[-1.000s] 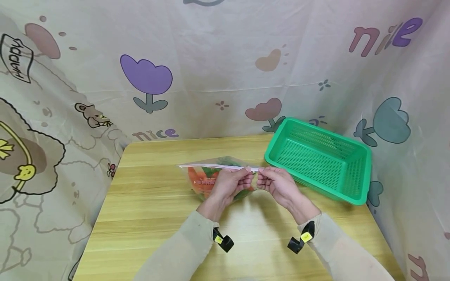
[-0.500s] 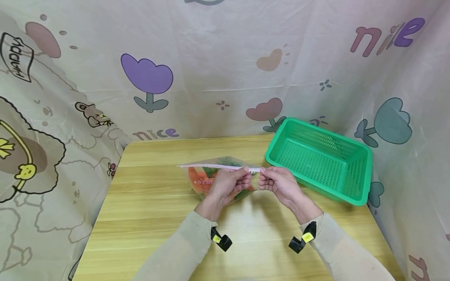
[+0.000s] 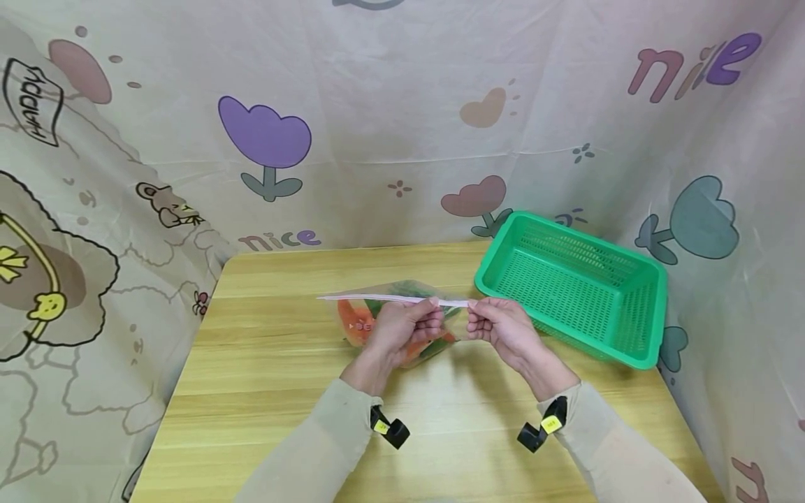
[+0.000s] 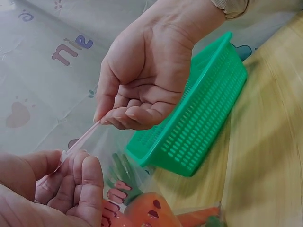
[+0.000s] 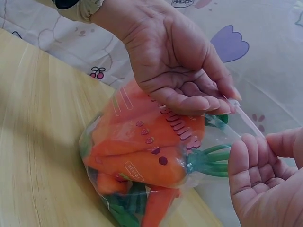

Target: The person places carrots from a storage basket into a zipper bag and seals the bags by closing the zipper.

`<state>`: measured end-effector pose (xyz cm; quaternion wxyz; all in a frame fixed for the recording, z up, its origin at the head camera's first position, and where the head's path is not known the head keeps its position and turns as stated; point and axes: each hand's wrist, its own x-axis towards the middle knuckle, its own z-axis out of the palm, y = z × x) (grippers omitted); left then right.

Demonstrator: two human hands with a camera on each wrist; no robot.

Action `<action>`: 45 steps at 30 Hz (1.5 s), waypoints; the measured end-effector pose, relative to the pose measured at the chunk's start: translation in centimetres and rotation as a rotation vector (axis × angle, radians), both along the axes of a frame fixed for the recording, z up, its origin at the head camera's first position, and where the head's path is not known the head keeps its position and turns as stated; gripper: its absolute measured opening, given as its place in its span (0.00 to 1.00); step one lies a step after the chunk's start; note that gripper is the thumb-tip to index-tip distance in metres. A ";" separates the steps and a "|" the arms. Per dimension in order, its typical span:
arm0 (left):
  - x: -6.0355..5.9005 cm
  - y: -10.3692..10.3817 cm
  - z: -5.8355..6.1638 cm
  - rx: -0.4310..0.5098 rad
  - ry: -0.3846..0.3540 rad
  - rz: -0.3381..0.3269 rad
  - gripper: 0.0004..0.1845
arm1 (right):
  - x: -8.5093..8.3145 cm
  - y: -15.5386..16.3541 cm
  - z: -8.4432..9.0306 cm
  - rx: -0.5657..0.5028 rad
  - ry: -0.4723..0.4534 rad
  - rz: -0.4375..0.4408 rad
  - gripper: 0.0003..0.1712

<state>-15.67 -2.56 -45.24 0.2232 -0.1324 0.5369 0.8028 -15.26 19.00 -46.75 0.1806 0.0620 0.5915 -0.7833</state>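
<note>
A makeshift recording booth, set up at home by the look of it: a cartoon-printed cloth backdrop wraps round a small wooden table on three sides, and a green plastic basket sits at its far right corner.

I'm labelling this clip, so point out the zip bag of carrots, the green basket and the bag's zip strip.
zip bag of carrots (image 5: 142, 161), right wrist view, on an orange carrot inside.
green basket (image 3: 569, 290), head view, on its mesh floor.
zip strip (image 3: 377, 298), head view, on its free left stretch.
</note>
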 end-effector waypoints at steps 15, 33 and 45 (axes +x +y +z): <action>-0.2 -1.1 0.0 -0.070 0.038 0.032 0.12 | -0.3 0.3 -0.1 0.016 -0.017 -0.026 0.11; -0.4 -3.5 0.3 -0.071 0.047 0.051 0.12 | -0.5 0.7 -0.4 0.007 -0.010 -0.014 0.12; -0.7 -5.0 0.5 -0.071 0.045 0.079 0.10 | -0.6 0.6 -0.5 0.030 -0.004 -0.011 0.13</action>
